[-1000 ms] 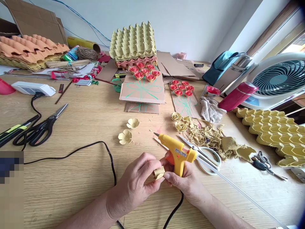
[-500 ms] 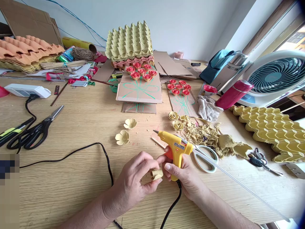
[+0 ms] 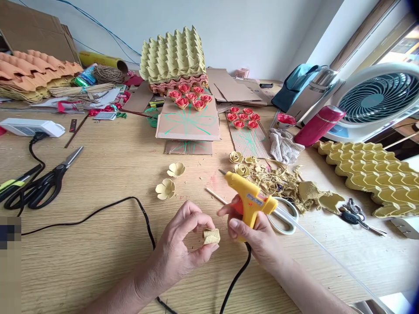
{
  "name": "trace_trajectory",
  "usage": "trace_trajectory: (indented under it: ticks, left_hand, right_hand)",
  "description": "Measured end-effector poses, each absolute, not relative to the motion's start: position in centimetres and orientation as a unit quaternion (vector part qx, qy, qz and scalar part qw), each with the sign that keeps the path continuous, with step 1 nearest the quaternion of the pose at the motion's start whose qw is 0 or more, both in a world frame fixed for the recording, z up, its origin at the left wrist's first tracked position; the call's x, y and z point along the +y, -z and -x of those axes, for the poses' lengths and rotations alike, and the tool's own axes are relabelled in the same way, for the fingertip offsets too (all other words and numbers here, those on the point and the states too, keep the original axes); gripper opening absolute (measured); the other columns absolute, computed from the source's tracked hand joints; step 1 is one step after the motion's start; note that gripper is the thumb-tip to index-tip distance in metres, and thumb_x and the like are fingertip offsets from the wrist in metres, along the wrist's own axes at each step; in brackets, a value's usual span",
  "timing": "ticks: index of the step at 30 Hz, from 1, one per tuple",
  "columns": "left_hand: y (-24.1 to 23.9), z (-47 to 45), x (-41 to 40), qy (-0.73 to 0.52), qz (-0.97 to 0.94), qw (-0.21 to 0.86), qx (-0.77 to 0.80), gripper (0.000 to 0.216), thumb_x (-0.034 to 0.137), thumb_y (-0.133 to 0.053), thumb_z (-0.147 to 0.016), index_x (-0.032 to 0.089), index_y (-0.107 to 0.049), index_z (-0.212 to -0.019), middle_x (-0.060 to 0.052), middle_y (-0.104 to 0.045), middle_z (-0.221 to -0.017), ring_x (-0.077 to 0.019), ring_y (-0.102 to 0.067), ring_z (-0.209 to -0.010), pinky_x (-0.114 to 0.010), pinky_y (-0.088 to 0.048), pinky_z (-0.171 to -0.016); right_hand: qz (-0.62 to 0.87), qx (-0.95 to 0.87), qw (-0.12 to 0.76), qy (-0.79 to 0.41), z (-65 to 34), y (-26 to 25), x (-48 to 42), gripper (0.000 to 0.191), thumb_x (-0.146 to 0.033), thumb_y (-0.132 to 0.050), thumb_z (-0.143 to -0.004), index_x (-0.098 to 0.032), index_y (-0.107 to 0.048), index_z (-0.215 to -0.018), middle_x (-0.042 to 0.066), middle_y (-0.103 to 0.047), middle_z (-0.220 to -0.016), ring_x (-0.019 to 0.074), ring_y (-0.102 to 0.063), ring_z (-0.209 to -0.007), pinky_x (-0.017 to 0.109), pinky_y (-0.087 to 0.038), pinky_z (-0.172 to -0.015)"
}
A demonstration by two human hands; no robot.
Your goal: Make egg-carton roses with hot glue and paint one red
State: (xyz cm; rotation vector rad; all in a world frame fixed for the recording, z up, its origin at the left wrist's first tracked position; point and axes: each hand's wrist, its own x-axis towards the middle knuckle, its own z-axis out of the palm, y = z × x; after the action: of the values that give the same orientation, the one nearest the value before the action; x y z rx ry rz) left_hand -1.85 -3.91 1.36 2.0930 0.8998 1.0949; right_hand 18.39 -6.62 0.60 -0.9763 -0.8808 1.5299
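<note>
Between the thumb and fingers of my left hand is a small rolled piece of egg carton, tan and curled. My right hand grips a yellow hot glue gun by its handle, nozzle pointing up and to the left. A long clear glue stick sticks out of the gun's back. Beyond my left hand lie two cut carton flowers, a nearer one and a farther one. Partly hidden behind the gun are white-handled scissors.
Carton scraps and rolled carton roses lie beyond the gun. Red roses sit on cardboard. Black scissors lie left, egg trays right. A black cord crosses the table.
My right hand has drawn the glue gun slightly right, away from the rolled piece, and tilted it. The left hand still pinches the piece, now a little farther left. The view has shifted slightly.
</note>
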Motion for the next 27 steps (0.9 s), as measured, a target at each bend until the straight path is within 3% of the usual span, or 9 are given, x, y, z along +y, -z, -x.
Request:
trace_trajectory:
  ticks: [7,13,21,27]
  left_hand:
    - [-1.3,2.2,-3.6,-0.401,-0.759,0.369,0.357,0.012,0.017,-0.067,-0.076,0.025,-0.069,-0.086,0.002,-0.053,-0.077,-0.0161,-0.052,-0.072,-0.026,-0.049,-0.066]
    - [-1.0,2.6,-2.7,-0.384,-0.71,0.463,0.366,0.007,0.02,-0.065,-0.079,0.023,-0.064,-0.084,0.0,-0.058,-0.083,-0.0163,-0.057,-0.078,-0.028,-0.052,-0.072]
    - [-0.5,2.6,-2.6,-0.382,-0.795,0.323,0.342,0.02,0.005,-0.062,-0.083,0.023,-0.059,-0.091,0.002,-0.063,-0.083,-0.0123,-0.06,-0.073,-0.024,-0.052,-0.071]
    - [-0.1,2.4,-2.9,-0.401,-0.813,0.274,0.321,0.026,0.0,-0.061,-0.084,0.023,-0.057,-0.094,0.003,-0.06,-0.085,-0.0114,-0.06,-0.075,-0.02,-0.051,-0.069]
  right_hand:
    - [0.371,-0.396,0.427,-0.723,-17.7,0.1,-7.0,0.046,-0.054,-0.083,-0.084,-0.024,-0.057,-0.109,0.0,-0.07,-0.086,0.0129,-0.063,-0.06,0.027,-0.05,-0.057]
    - [0.371,-0.39,0.479,-0.693,-18.4,-0.1,-6.8,0.039,-0.048,-0.081,-0.089,-0.021,-0.058,-0.104,-0.002,-0.065,-0.072,0.0094,-0.052,-0.054,0.024,-0.042,-0.052]
    - [0.366,-0.293,0.63,-0.619,-19.6,-1.1,-5.9,0.034,-0.035,-0.084,-0.085,-0.024,-0.058,-0.104,-0.007,-0.051,-0.065,0.0089,-0.038,-0.053,0.023,-0.037,-0.05]
    - [0.411,-0.339,0.554,-0.64,-18.6,-0.2,-6.3,0.038,-0.045,-0.085,-0.084,-0.023,-0.059,-0.103,-0.004,-0.057,-0.071,0.0101,-0.046,-0.055,0.026,-0.041,-0.053]
